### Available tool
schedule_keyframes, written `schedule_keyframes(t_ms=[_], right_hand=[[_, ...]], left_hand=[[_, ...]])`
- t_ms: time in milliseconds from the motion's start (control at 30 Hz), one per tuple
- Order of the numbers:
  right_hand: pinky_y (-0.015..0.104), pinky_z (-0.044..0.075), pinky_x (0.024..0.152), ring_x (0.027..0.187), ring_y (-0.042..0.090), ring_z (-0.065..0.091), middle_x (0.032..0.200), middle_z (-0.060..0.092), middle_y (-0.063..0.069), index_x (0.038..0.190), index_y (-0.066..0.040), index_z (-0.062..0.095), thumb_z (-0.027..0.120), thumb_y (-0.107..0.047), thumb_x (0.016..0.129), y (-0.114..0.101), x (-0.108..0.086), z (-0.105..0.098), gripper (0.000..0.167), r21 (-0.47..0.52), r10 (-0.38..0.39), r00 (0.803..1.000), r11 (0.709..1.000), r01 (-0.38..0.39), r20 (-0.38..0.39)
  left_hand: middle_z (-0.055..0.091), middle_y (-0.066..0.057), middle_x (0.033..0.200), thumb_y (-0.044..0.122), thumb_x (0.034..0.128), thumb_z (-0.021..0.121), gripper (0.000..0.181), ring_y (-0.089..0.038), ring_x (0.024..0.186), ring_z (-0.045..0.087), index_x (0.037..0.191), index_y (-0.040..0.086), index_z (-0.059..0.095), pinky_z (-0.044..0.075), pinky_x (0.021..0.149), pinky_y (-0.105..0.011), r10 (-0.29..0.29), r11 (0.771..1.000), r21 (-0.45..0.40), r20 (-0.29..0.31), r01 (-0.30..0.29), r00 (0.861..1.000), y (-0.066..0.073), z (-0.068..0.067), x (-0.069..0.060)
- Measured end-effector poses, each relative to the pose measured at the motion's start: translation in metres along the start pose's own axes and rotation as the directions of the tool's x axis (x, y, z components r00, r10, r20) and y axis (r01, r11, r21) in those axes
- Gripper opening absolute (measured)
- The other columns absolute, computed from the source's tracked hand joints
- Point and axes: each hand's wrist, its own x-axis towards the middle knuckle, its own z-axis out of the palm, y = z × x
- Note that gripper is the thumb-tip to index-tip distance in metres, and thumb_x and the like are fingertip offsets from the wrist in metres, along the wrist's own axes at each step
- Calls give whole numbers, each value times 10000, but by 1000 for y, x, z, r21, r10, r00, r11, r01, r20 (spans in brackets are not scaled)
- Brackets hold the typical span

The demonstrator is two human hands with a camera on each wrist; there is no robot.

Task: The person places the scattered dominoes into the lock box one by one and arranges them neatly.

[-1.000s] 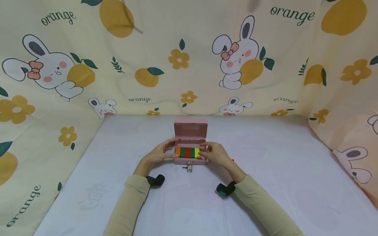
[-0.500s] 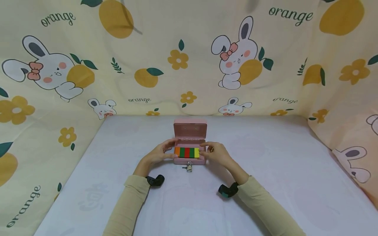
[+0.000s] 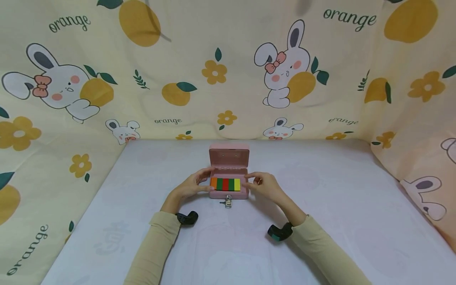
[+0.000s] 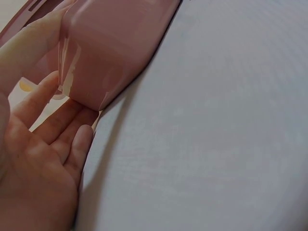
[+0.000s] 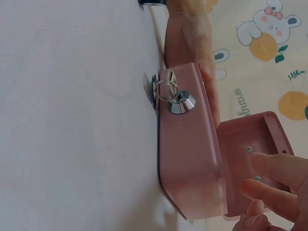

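Observation:
A pink metal cash box (image 3: 238, 195) stands on the table with its lid (image 3: 229, 156) raised. Inside lies a row of coloured blocks (image 3: 226, 184): orange, green, red, green and yellow. My left hand (image 3: 191, 185) grips the box's left end, the thumb over the rim in the left wrist view and fingers (image 4: 72, 122) against the side wall. At the right end my right hand (image 3: 266, 186) holds nothing; its fingers (image 5: 269, 197) are spread loosely by the rim. A key (image 5: 172, 81) with a ring sits in the silver lock (image 5: 182, 103) on the front wall.
The box stands on a white-covered table (image 3: 228, 245). Behind and at both sides hangs a printed cloth (image 3: 242, 87) with rabbits and oranges. A black wrist camera (image 3: 187, 218) is on the left wrist, another camera (image 3: 280, 232) on the right.
My right hand has drawn back a little to the right from the yellow block, which now shows fully. The left hand and the box have stayed in place.

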Motion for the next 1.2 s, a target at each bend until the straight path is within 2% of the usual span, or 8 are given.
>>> schedule_keyframes(t_ms=[300, 567, 833, 1200], right_hand=[[175, 317, 532, 626, 101, 433, 665, 528, 25, 1097, -20, 703, 713, -176, 859, 4, -5, -8, 284, -6, -22, 999, 1000, 22, -27], [175, 340, 464, 518, 73, 406, 668, 504, 2, 1103, -7, 691, 707, -176, 862, 10, -10, -16, 295, 28, 2, 1000, 1000, -2, -9], [173, 312, 519, 595, 79, 424, 657, 509, -2, 1087, -6, 699, 719, -180, 849, 17, -13, -24, 295, 2, -16, 1000, 1000, 16, -16], [177, 307, 525, 590, 92, 423, 679, 546, 45, 1094, -5, 698, 713, -169, 856, 25, -17, -33, 290, -36, -24, 1000, 999, 24, -8]], left_hand=[[269, -82, 1610, 143, 828, 755, 790, -300, 1509, 218, 1494, 137, 331, 201, 1254, -500, 4, 1000, 3, -2, -4, 1000, -1, 0, 1], [247, -90, 1618, 184, 829, 760, 797, -314, 1505, 222, 1497, 143, 327, 210, 1250, -504, -9, 1000, 15, -3, 9, 1000, 0, -1, 1], [254, -136, 1608, 175, 837, 751, 798, -340, 1499, 222, 1499, 98, 312, 215, 1241, -525, 32, 999, 25, 8, -33, 999, 0, -1, -1], [242, -77, 1621, 183, 839, 749, 781, -336, 1497, 229, 1497, 166, 328, 200, 1247, -527, -25, 1000, 11, 2, 25, 1000, 1, 0, 0]])
